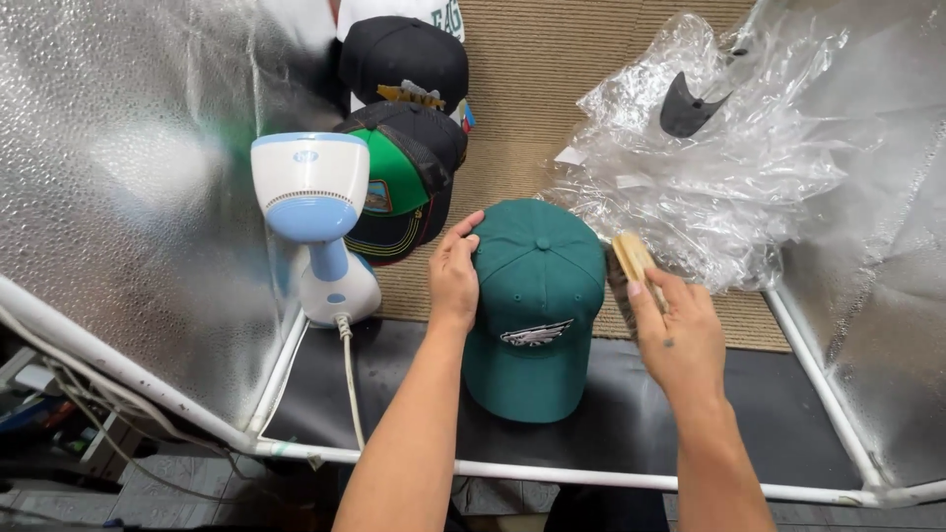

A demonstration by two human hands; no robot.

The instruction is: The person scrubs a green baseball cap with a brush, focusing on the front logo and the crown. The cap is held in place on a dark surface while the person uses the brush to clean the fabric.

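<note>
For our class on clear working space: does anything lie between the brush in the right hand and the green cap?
Nothing visible does. The right hand holds the wooden brush beside the green cap; the left hand steadies the cap's opposite side.

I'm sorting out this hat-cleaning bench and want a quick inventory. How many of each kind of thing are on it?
Caps: 3, namely the green cap under the left hand, a green-and-black cap and a black cap
Brushes: 1, the wooden brush in the right hand
Handheld steamers: 1
Clear plastic bags: 1
Total: 6
</note>
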